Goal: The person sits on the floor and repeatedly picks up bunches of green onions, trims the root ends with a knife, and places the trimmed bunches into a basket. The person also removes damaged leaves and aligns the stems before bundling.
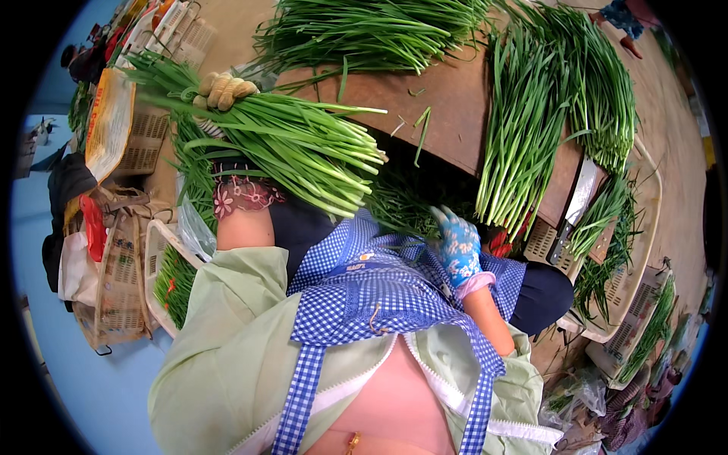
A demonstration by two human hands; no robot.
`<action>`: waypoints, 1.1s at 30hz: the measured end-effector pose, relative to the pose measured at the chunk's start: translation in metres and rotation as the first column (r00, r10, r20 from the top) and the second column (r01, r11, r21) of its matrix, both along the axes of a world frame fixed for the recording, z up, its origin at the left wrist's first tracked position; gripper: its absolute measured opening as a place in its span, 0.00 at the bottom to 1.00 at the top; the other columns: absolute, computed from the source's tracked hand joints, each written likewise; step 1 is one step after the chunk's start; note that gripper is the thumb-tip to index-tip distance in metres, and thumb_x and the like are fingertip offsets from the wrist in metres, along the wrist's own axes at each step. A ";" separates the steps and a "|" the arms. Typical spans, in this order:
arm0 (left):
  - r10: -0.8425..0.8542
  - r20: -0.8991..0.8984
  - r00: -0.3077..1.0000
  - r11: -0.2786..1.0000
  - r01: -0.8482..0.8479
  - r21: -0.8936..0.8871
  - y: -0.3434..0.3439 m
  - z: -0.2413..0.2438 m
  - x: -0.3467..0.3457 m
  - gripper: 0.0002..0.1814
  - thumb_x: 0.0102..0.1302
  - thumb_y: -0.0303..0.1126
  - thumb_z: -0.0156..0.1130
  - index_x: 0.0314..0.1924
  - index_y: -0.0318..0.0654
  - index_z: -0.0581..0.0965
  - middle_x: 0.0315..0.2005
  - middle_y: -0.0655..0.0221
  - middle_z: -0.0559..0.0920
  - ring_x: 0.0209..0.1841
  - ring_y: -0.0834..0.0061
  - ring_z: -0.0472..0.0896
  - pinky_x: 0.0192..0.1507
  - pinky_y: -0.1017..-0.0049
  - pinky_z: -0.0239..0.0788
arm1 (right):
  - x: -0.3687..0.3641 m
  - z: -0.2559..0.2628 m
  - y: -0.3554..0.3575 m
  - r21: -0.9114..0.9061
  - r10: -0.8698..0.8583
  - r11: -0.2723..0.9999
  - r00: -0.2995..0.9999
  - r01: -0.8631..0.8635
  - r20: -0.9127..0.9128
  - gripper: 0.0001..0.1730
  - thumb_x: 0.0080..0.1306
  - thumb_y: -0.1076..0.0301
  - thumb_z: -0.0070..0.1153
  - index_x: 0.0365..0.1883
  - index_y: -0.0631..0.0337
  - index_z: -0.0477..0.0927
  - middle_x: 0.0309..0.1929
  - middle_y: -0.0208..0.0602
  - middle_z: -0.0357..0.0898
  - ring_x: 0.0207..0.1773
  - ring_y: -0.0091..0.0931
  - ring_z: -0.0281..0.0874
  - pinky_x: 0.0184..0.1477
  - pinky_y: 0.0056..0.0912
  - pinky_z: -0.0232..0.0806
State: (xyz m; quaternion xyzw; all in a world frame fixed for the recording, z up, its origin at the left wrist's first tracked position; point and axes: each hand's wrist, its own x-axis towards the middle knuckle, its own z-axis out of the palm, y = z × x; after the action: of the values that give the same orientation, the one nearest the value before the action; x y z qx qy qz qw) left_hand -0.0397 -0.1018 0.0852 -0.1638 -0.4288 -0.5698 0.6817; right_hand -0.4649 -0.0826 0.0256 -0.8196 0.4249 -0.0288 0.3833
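My left hand (224, 91), in a beige knit glove, is closed around a thick bunch of garlic chives (307, 142). Their pale cut ends point right over my lap, and the leaves trail off to the left. My right hand (459, 244), in a blue floral glove, hovers above my blue checked apron (364, 284) with fingers a little apart and nothing visible in them. Just beyond its fingertips lie loose green leaves (398, 205) in the dark gap below a brown board (449, 131). More chives (523, 131) lie on the board's right side, stem ends towards me.
A large chive pile (375, 34) covers the board's far edge. At the right, a knife (575, 199) with a black handle lies beside a small bunch (600, 219), above a white plastic crate (640, 278). Another crate (162, 250) with tied chives stands left. A person's hand (631, 46) appears far right.
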 end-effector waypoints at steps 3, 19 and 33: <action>-0.013 -0.081 0.997 0.997 0.019 0.080 0.005 -0.005 -0.009 0.08 0.65 0.34 0.58 0.29 0.49 0.68 0.28 0.77 0.74 0.36 0.80 0.74 0.54 0.73 0.61 | 0.042 0.025 -0.012 0.528 -0.251 0.848 0.847 -0.041 0.469 0.28 0.61 0.59 0.58 0.58 0.60 0.71 0.54 0.43 0.76 0.54 0.33 0.75 0.55 0.32 0.65; 0.051 0.048 0.998 0.972 -0.060 0.227 0.007 0.006 -0.036 0.10 0.66 0.33 0.53 0.28 0.48 0.64 0.28 0.76 0.73 0.36 0.77 0.74 0.52 0.71 0.62 | 0.105 0.010 0.000 0.711 -0.505 0.665 0.564 -0.228 0.654 0.18 0.62 0.72 0.56 0.50 0.68 0.75 0.47 0.37 0.79 0.49 0.23 0.75 0.53 0.25 0.66; 0.009 -0.101 0.995 0.989 0.006 0.148 0.004 -0.009 -0.042 0.05 0.66 0.33 0.56 0.34 0.46 0.69 0.31 0.77 0.75 0.36 0.80 0.74 0.56 0.71 0.62 | 0.092 0.050 -0.029 0.611 -0.358 0.789 0.753 -0.072 0.552 0.20 0.59 0.69 0.60 0.50 0.62 0.78 0.45 0.38 0.80 0.46 0.26 0.77 0.52 0.28 0.67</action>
State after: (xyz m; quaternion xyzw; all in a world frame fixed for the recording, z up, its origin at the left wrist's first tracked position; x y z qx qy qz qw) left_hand -0.0814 -0.0974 0.0758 -0.1411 -0.3505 -0.5906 0.7130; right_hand -0.3730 -0.1115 0.0759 -0.5577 0.3191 -0.2029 0.7389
